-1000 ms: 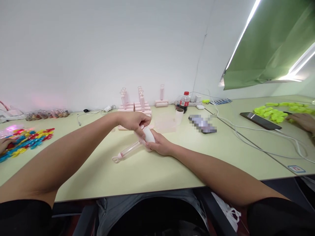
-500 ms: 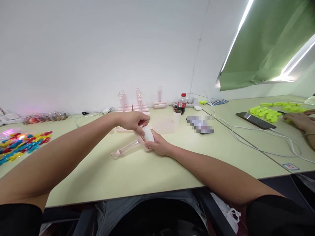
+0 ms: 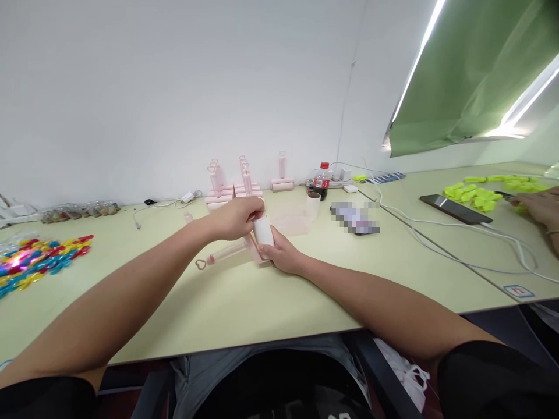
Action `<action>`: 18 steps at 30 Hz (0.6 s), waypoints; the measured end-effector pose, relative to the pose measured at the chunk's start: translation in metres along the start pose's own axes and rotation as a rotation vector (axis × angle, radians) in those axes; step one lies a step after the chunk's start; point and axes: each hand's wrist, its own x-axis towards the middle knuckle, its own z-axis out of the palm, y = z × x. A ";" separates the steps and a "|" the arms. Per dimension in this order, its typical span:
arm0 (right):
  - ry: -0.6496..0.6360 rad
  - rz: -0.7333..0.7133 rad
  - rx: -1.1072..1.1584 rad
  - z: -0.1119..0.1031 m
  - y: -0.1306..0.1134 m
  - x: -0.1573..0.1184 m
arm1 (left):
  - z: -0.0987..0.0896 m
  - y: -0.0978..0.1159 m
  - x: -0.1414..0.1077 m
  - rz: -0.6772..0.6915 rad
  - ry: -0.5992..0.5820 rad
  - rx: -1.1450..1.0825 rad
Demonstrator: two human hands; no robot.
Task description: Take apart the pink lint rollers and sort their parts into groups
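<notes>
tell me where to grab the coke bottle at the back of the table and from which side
Take the coke bottle around its body below the red cap, coming from the front. It stands upright, the wall is close behind it, and a power strip with cables crowds its right side.

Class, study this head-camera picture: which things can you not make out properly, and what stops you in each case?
1. Head view: the white roll is partly covered by the left hand and right hand.
2. Head view: the flat thing right of the cup is pixelated, so unreadable.
3. Head view: a co-worker's hand is cut off by the right edge.
4. Head view: the bottle label is too small.
</notes>
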 end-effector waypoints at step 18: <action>-0.131 0.104 0.282 0.013 -0.005 -0.008 | 0.059 -0.006 -0.032 -0.088 0.544 -0.241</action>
